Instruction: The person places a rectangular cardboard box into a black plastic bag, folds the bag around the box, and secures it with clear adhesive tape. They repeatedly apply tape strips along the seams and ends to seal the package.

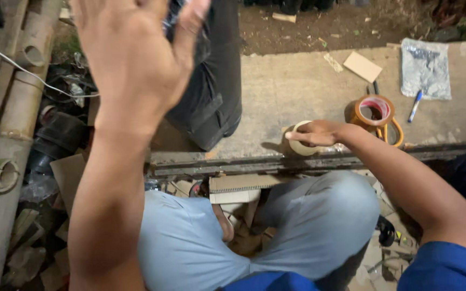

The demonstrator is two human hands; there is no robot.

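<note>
I see the concrete slab [297,86] ahead, my knees in grey trousers [319,215] tucked under its edge. Left hand [136,59] is raised close to cam, fingers spread, empty. Right hand [319,133] fingers closed on a pale tape roll [300,145] resting on the slab edge, prob to steady it. Brown tape roll [374,111] w/ orange scissors [392,131] just beside; blue pen [415,105] near.

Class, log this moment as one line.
left hand: raised, open | right hand: on pale tape roll | nearby: brown tape roll
</note>
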